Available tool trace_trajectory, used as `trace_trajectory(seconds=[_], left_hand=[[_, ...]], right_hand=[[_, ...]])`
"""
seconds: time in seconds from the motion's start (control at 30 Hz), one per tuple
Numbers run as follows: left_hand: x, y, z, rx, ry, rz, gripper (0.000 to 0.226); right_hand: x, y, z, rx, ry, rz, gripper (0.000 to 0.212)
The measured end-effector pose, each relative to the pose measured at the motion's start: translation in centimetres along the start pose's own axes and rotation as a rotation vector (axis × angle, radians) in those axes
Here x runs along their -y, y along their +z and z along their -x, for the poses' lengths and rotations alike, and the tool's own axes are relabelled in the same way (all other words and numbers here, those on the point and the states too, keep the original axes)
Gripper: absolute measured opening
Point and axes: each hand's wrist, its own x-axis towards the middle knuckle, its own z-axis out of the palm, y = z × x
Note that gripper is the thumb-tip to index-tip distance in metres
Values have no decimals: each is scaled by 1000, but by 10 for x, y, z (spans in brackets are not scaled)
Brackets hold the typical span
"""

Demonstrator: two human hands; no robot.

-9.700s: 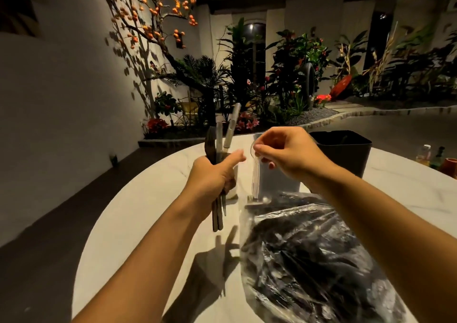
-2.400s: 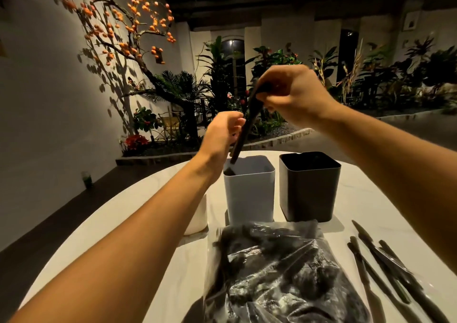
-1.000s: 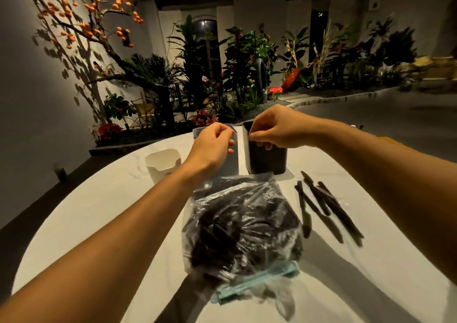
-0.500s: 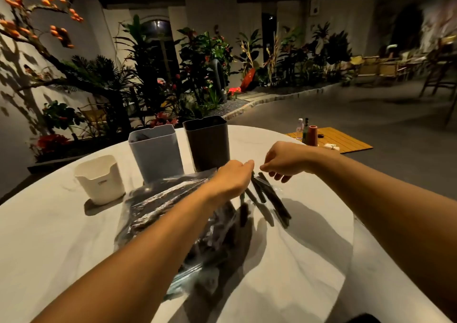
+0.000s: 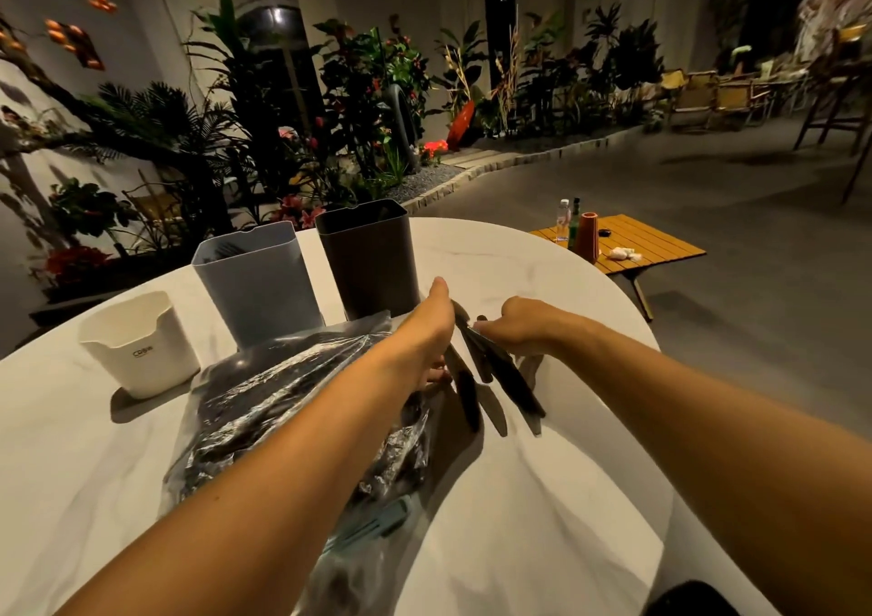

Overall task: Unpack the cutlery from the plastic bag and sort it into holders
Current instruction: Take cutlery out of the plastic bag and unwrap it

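Two bare arms reach over a round white table [image 5: 542, 497]. Both hands meet at a loose bunch of dark knives [image 5: 500, 379]. The right hand [image 5: 521, 325] curls around their upper ends. The left hand [image 5: 431, 332] touches them from the other side; its grip cannot be made out. A bag [image 5: 283, 408] lies under the left forearm. Beyond the hands stand white [image 5: 141, 346], grey [image 5: 259, 285] and black [image 5: 373, 257] holders.

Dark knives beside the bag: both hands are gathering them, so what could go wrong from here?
The right hand grips several dark knives in a loose fan; one may slip out when lifted. The left hand works close to the blades and could be nicked. The left forearm lies over the plastic bag and might drag it toward the table edge.
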Motion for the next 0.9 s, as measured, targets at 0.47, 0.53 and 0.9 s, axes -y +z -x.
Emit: trace_trajectory(seconds=[0.47, 0.53, 0.9], left_hand=[[4, -9, -31, -166, 53, 58, 75], [7, -13, -37, -207, 83, 51, 77], [11, -13, -41, -181, 116, 70, 79]], right_hand=[[16, 27, -4, -157, -16, 343, 61], [17, 27, -3, -166, -4, 304, 52], [11, 27, -8, -130, 10, 203, 27]])
